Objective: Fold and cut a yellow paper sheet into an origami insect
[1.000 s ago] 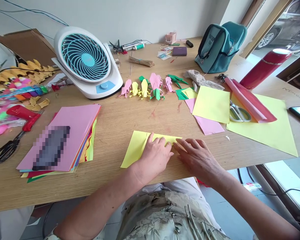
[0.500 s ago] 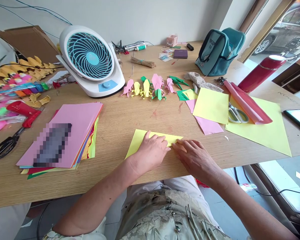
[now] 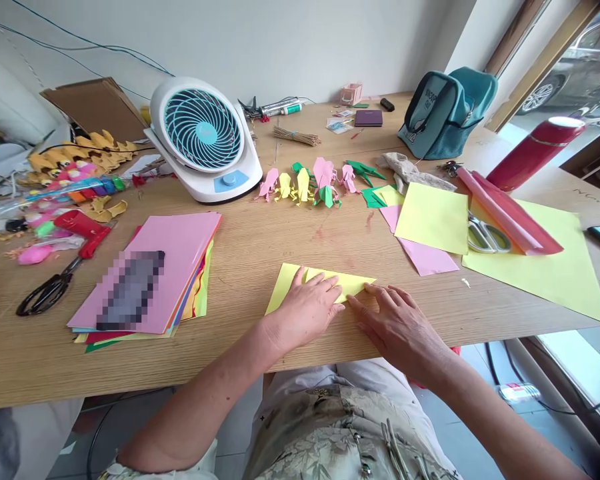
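A folded yellow sheet of paper (image 3: 281, 283) lies on the wooden table in front of me. My left hand (image 3: 306, 308) rests flat across it, fingers stretched toward the upper right, and covers much of its middle. At the sheet's right end is my right hand (image 3: 394, 321), thumb and index finger apart, their tips touching the pointed corner and lower edge. Neither hand is closed round anything. Beyond the sheet stands a row of small folded paper figures, among them a pink figure (image 3: 324, 173) and a yellow figure (image 3: 303, 187).
At left are a stack of coloured paper (image 3: 185, 247), black-handled scissors (image 3: 45, 293) and a fan (image 3: 205, 140). To the right lie yellow paper (image 3: 433, 217), grey-handled scissors (image 3: 490, 237), a red roll (image 3: 517, 213) and a red thermos (image 3: 535, 157). A teal bag (image 3: 440, 120) stands behind.
The view has shifted, so the table's things appear farther right. My right thumb and index finger have spread apart along the sheet's right end; my left hand stays flat on it.
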`<state>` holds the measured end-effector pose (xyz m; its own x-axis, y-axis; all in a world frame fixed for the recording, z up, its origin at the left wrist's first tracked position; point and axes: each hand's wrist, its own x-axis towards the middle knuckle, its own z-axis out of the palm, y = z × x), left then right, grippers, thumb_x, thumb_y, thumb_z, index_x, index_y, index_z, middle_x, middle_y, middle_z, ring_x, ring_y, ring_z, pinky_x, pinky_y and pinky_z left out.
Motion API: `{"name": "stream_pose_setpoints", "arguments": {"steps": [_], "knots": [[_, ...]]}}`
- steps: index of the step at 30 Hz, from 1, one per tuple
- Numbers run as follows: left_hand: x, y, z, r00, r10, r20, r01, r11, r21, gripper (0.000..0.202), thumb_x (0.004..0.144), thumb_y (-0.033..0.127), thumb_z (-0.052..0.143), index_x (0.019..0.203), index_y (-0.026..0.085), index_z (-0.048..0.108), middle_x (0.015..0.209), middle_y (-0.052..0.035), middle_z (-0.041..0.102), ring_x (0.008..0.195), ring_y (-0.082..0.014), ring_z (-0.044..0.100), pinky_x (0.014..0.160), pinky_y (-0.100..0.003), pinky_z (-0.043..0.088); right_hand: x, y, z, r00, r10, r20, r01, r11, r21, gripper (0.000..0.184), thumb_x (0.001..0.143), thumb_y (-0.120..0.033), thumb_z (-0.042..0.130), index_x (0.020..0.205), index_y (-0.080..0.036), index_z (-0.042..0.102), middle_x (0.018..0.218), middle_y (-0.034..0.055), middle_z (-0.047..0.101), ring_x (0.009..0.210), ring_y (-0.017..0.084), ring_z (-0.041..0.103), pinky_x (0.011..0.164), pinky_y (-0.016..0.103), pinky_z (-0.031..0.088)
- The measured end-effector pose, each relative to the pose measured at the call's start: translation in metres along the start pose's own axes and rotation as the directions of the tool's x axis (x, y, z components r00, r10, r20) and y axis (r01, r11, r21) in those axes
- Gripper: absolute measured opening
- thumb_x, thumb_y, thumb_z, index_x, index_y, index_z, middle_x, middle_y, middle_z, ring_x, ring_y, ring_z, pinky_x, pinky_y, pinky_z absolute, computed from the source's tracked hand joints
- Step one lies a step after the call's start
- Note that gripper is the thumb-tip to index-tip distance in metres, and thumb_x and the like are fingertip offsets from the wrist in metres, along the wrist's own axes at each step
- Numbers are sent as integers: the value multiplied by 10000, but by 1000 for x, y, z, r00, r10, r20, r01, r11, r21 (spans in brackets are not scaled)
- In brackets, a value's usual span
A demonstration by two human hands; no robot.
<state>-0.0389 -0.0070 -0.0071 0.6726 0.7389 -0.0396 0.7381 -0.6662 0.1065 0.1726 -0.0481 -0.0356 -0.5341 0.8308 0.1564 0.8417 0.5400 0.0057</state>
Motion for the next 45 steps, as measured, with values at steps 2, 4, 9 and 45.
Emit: {"name": "stream_pose_setpoints", "arguments": {"steps": [2,4,9,45], "knots": [[-2,0,1,1000,-20,2,20,1000,-3,360,1020,311,388,1309,189,563,1457,-81,533,1353,-282,468,1143,-566,254,0,0,0,1000,1,-4,-1,1000,3,436,945,-277,521,1378,-247,561,1300,177,549,1146,302,523,994,472,430],[-3,0,2,1000,-27,10,27,1000,-1,390,1021,336,381,1346,190,539,1476,-82,513,1370,-295,447,1149,-582,246,-1,0,1,1000,0,-6,0,1000,-1,433,947,-281,516,1375,-240,565,1303,184,546,1131,305,528,989,476,433],[-8,-2,7,999,-30,35,29,999,27,466,1022,412,356,1427,215,475,1530,-97,440,1436,-301,363,1152,-613,244,0,1,2,1000,-6,2,6,1000,-6,444,942,-275,524,1381,-223,560,1294,195,549,1122,310,533,982,489,440],[-14,-12,9,983,-48,176,57,997,-44,686,987,564,353,1549,188,234,1628,-111,204,1523,-278,136,1165,-608,233,-3,-2,7,999,35,-8,-35,999,12,468,984,-360,460,1376,-114,533,1320,183,547,1212,310,467,1086,480,358]]}}
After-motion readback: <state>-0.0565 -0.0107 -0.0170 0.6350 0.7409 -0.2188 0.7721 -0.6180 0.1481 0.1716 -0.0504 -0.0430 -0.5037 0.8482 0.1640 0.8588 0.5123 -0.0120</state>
